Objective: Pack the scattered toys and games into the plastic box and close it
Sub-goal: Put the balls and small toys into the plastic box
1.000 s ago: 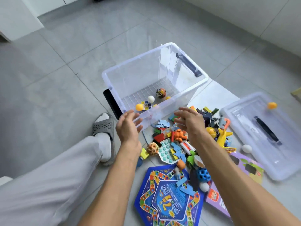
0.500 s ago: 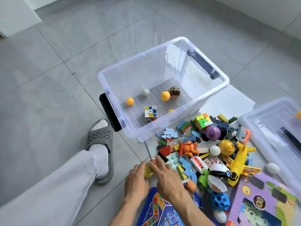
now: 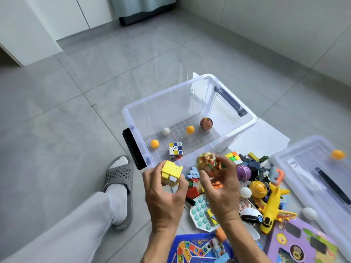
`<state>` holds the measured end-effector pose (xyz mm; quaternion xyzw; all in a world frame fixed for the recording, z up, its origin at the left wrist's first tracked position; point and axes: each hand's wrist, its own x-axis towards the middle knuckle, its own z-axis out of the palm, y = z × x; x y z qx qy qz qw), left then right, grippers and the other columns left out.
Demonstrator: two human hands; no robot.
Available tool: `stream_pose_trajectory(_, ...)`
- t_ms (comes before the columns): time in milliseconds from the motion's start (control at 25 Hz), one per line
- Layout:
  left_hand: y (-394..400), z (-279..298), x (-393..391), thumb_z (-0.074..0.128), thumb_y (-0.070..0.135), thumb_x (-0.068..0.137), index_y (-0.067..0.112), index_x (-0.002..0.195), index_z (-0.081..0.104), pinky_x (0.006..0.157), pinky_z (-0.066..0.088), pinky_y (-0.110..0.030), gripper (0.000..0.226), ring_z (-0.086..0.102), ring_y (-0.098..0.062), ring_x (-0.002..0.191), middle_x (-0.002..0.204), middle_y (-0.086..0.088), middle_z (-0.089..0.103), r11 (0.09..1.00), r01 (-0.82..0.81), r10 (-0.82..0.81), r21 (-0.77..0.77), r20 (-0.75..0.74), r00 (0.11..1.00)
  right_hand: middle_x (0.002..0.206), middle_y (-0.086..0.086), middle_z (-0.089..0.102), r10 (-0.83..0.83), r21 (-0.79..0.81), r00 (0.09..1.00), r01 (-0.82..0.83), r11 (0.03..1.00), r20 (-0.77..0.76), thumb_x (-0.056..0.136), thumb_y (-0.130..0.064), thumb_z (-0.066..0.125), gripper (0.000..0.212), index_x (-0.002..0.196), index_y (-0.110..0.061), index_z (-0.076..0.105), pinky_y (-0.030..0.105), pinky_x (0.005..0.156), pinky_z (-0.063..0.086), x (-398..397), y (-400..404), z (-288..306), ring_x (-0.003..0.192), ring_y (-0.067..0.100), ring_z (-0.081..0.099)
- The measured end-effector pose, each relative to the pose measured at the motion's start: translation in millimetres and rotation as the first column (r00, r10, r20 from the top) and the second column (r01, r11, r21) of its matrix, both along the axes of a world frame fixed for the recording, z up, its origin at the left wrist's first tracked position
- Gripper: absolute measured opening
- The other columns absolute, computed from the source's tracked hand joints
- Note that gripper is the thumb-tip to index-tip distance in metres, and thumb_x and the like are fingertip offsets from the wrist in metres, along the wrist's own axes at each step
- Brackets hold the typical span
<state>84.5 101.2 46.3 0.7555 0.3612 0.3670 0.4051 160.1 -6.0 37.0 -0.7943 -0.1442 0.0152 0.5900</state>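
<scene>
Just short of the plastic box's near rim, the left hand grips a yellow block and the right hand a patterned ball; both should cross the rim before letting go.

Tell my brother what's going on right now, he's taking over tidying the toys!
Left hand: grips a yellow block toy, raised near the box's front rim.
Right hand: grips a multicoloured ball beside it.
Plastic box: open; inside lie two orange balls, a white ball, a patterned ball and a puzzle cube.
Lid: on the floor to the right, an orange ball on it.
Done: five things packed.
Left: drop these two in, pack the pile (yellow plane, purple ball, pop toy, board game), then close the lid.
</scene>
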Motion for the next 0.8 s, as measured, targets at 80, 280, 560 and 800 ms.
stream_pose_trajectory(80, 28, 18, 19, 0.074, 0.029, 0.071, 0.016, 0.109, 0.065, 0.073, 0.050, -0.023, 0.041, 0.060, -0.013, 0.076, 0.095, 0.003, 0.051, 0.998, -0.008, 0.013, 0.065, -0.079, 0.997, 0.097, -0.009, 0.067, 0.049, -0.013, 0.998, -0.050, 0.999, -0.039, 0.081, -0.023, 0.076, 0.042, 0.116, -0.031, 0.056, 0.023, 0.071, 0.054, 24, 16, 30, 0.081, 0.009, 0.067)
stream_pose_trajectory(280, 77, 17, 36, 0.074, 0.035, 0.078, 0.016, 0.104, 0.063, 0.079, 0.048, -0.032, 0.034, 0.065, -0.026, 0.095, 0.099, -0.005, 0.069, 0.964, -0.044, -0.044, -0.260, -0.323, 0.945, 0.124, -0.008, 0.062, 0.193, 0.216, 0.879, -0.106, 0.971, -0.437, 0.087, -0.024, 0.073, 0.042, 0.127, -0.025, 0.060, 0.037, 0.084, 0.059, 54, 17, 64, 0.100, 0.015, 0.068)
stream_pose_trajectory(560, 9, 4, 2, 0.059, 0.010, 0.083, 0.016, 0.101, 0.065, 0.075, 0.041, -0.026, 0.019, 0.057, -0.019, 0.090, 0.106, -0.001, 0.061, 0.986, 0.008, -0.038, -0.169, -0.176, 0.984, 0.111, 0.002, 0.068, -0.152, -0.468, 0.955, 0.015, 0.884, -0.257, 0.091, -0.033, 0.063, 0.028, 0.116, -0.020, 0.061, 0.041, 0.082, 0.056, 13, -117, -7, 0.095, 0.019, 0.065)
stream_pose_trajectory(800, -63, -46, -33, 0.057, 0.007, 0.085, 0.024, 0.101, 0.063, 0.078, 0.050, -0.034, 0.024, 0.057, -0.015, 0.096, 0.102, 0.007, 0.054, 0.927, 0.274, -0.363, -0.256, -0.423, 0.831, 0.159, 0.006, 0.020, 0.062, -0.873, 0.938, -0.339, 0.349, -0.340, 0.081, -0.046, 0.068, 0.093, 0.153, -0.031, 0.010, 0.044, 0.095, 0.046, -10, -171, -94, 0.126, 0.032, 0.046)
